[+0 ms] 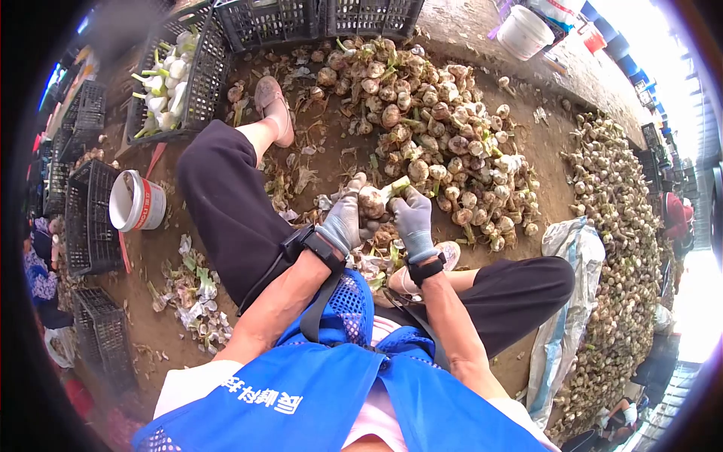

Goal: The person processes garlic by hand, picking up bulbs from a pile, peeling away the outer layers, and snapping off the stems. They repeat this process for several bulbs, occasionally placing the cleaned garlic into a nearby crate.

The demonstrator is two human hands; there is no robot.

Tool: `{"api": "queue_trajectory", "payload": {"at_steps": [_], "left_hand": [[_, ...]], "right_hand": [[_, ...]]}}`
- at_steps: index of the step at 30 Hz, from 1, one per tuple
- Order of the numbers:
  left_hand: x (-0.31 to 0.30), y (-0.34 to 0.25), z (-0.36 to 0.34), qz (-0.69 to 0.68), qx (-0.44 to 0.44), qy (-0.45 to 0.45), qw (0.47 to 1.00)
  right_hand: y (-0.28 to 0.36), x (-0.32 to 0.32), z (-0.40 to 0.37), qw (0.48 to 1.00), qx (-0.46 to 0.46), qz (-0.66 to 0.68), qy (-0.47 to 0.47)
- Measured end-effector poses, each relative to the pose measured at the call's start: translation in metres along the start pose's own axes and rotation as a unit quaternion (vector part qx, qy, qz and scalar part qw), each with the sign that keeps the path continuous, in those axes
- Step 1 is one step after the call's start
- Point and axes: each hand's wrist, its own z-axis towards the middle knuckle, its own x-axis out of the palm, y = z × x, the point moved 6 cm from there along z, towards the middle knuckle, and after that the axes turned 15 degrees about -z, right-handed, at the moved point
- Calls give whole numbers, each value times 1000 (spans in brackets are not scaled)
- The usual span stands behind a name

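Both hands wear grey gloves and meet over the floor between the legs. My left hand point(345, 215) is closed round the bulb of a dirty garlic point(371, 202). The garlic's pale green stem points to the right, where my right hand point(411, 215) pinches it with curled fingers. Just beyond the hands lies a large pile of unpeeled garlic point(444, 135) with dry roots and skins. Loose peelings point(380, 260) lie below the hands, near the shoe.
A black crate point(203, 94) at the upper left holds clean white garlic point(167, 83). Left stand a white bucket point(138, 201) and black crates point(92, 218). Peelings point(199, 294) lie beside the left leg. On the right are a white sack point(561, 301) and a long garlic heap point(617, 264).
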Motion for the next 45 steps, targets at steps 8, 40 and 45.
{"api": "queue_trajectory", "payload": {"at_steps": [8, 40, 45], "left_hand": [[25, -4, 3, 40, 146, 215, 965], [48, -25, -38, 208, 132, 127, 961], [15, -16, -13, -14, 137, 121, 983]], "right_hand": [[-44, -3, -4, 989, -96, -33, 108], [24, -42, -1, 924, -82, -367, -69], [-6, 19, -25, 945, -66, -310, 80]]}}
